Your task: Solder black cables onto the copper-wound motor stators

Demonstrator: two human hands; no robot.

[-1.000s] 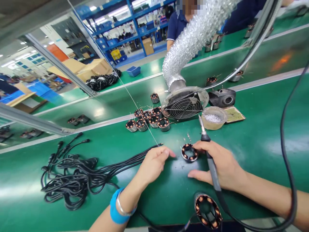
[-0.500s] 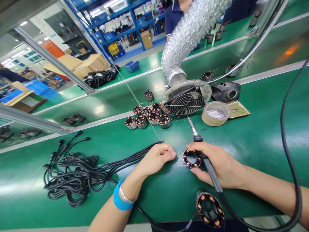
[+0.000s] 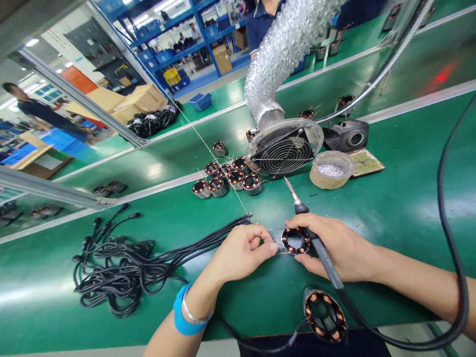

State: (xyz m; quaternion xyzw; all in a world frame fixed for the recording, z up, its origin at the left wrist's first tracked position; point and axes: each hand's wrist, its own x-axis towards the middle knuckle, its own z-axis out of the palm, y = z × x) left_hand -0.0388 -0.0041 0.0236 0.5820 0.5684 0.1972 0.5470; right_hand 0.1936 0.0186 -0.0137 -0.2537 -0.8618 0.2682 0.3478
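My right hand [image 3: 340, 248] grips a soldering iron [image 3: 323, 253], its tip pointing up and away toward the fan. The same hand's thumb and fingers clasp a small motor stator [image 3: 285, 242], a ring with copper windings. Thin lead wires stick out of the stator to the left. My left hand [image 3: 245, 251], with a blue band on its wrist, is closed in a pinch on these wires. Close to the table's front edge sits another stator [image 3: 308, 312], joined to a black cable.
Several stators [image 3: 217, 187] cluster beyond my hands, beside a fume fan [image 3: 285, 154] with a silver duct. Right of it are a tub of solder bits [image 3: 330, 181], a sponge tray [image 3: 368, 162] and an iron holder [image 3: 344, 139]. Coiled black cables [image 3: 115, 272] lie left. A co-worker [image 3: 256, 32] stands opposite.
My left hand's fingertips have shifted a little right and down, closer to the stator. The stator and soldering iron stay in my right hand. A person has come into view at far left.
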